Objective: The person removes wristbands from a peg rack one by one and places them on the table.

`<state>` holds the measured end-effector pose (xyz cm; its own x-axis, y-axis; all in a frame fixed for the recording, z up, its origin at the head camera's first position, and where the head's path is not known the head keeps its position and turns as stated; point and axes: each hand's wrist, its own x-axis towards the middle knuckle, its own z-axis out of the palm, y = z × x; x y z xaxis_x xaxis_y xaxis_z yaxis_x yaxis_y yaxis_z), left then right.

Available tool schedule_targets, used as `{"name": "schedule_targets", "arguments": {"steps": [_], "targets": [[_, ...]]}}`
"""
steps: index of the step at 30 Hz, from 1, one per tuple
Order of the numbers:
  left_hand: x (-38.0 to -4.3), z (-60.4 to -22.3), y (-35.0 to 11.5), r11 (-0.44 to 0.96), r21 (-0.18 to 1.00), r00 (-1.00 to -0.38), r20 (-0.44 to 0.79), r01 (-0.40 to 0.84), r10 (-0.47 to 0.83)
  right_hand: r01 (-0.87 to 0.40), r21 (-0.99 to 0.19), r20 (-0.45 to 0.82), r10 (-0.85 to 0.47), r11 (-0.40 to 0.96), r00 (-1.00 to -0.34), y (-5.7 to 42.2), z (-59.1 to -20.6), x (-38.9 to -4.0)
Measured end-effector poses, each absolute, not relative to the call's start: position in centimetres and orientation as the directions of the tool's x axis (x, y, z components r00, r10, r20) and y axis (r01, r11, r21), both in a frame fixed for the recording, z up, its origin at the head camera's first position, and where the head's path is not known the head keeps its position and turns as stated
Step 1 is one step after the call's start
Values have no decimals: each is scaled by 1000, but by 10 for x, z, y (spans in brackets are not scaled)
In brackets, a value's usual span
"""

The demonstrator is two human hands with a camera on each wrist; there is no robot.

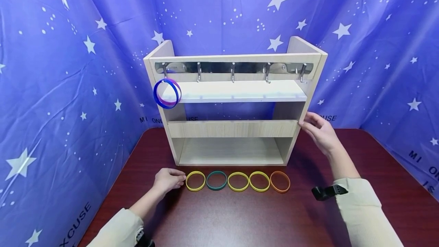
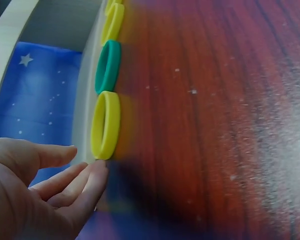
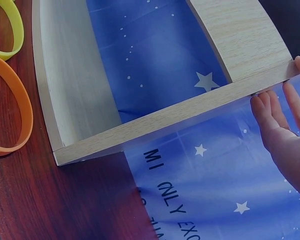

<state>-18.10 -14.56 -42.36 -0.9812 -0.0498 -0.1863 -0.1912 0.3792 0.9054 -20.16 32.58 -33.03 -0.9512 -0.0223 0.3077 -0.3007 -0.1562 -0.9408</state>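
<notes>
On the table lies a row of silicone wristbands: a yellow wristband (image 1: 195,190) at the left end, then a teal wristband (image 1: 216,189), two more yellow ones and an orange wristband (image 1: 280,191). My left hand (image 1: 169,179) is at the left end, its fingertips right at the first yellow band's edge and its thumb apart. My right hand (image 1: 319,130) touches the right side panel of the wooden rack (image 1: 233,129), thumb at the front edge, fingers along the outer face. A blue wristband (image 1: 156,96) and a purple wristband (image 1: 180,90) hang together from the leftmost hook (image 1: 164,69).
A metal strip (image 1: 216,67) with several hooks runs across the top of the rack, above a white shelf (image 1: 236,90). The dark red table (image 1: 240,220) extends in front. Blue star-patterned cloth (image 1: 219,18) surrounds the back and sides.
</notes>
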Motion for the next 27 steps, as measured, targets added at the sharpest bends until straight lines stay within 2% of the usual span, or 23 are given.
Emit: {"name": "schedule_targets", "arguments": {"steps": [11, 19, 27], "targets": [[-190, -401, -153, 423, 893, -988, -146, -155, -53, -311, -936, 318, -19, -166, -948, 325, -331, -201], [-195, -381, -156, 372, 922, -994, -110, -110, -21, -297, -946, 301, -13, -128, -953, 325, -330, -200], [-198, -353, -159, 291, 954, -997, -81, -77, 3, -312, -933, 322, -26, -177, -946, 325, -331, -202]]}}
